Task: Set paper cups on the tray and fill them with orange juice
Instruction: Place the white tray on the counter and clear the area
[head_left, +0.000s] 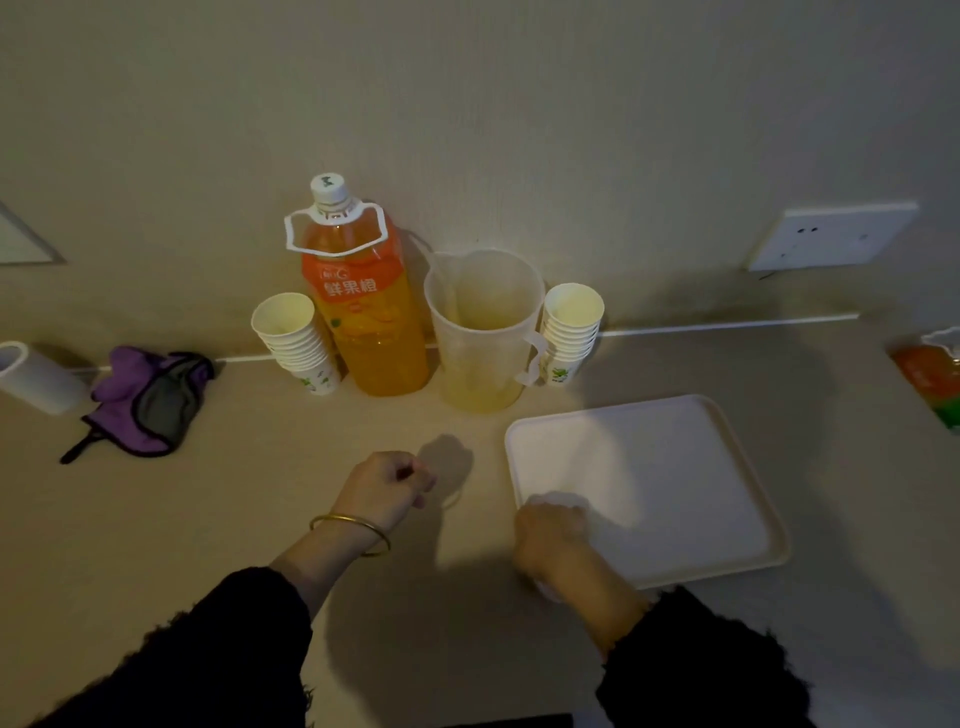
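A white tray (675, 467) lies on the table at the right. My right hand (550, 535) covers its near-left corner, fingers curled round the edge. My left hand (387, 486), with a gold bangle on the wrist, hovers left of the tray with fingers curled and nothing in it. By the wall stand a capped orange juice bottle (363, 312) and a translucent jug (483, 332) with a little pale liquid at the bottom. A stack of paper cups (296, 338) stands left of the bottle. A second cup stack (569, 332) stands right of the jug.
A purple cloth pouch (150, 400) and a white cylinder (31, 376) lie at the far left. An orange packet (930, 379) sits at the right edge. A wall socket (831, 236) is above the table's back right.
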